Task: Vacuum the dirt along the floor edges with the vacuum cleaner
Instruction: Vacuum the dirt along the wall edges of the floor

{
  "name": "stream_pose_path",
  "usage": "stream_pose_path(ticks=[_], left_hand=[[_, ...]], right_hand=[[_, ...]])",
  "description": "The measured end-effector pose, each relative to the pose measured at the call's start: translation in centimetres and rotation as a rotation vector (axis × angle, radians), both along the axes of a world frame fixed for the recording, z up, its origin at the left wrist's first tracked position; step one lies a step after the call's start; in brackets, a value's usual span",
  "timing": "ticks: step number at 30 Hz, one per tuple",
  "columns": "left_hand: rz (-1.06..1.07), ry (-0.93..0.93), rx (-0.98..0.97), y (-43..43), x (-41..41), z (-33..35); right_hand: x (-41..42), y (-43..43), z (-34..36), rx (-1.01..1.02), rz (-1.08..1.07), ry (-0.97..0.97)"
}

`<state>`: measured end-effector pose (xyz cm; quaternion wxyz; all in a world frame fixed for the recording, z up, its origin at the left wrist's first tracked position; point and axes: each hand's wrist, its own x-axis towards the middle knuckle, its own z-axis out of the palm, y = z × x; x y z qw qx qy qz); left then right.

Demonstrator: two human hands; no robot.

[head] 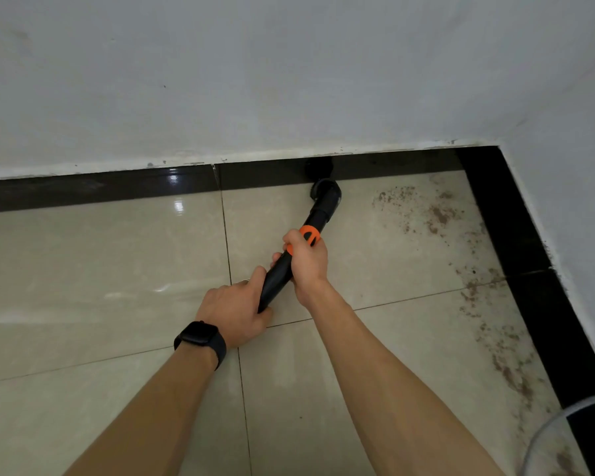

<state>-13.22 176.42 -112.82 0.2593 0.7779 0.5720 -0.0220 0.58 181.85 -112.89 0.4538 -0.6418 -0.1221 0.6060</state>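
Black cylindrical vacuum tube (323, 207) (one orange collar (310, 235)) gripped by left hand (234, 310) and right hand (306, 266); brown dirt (438, 214), apparently granular, at right.

I can read nothing on my feed. No lettering, brand mark, number or sign is legible on the vacuum tube (278, 280), its orange collar (310, 235) or the watch (200, 333), whose face is dark.
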Motion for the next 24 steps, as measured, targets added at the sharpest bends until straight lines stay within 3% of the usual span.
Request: stream_pose_path(ticks=[16,24], left_hand=[[-0.416,0.083,0.001,-0.4,5.5,0.3],[-0.411,0.071,0.02,-0.7,6.2,0.1]], right_hand=[[6.6,-6.4,-1.0,-0.06,-0.395,-0.1],[7.5,-6.8,-0.8,-0.033,-0.409,-0.028]])
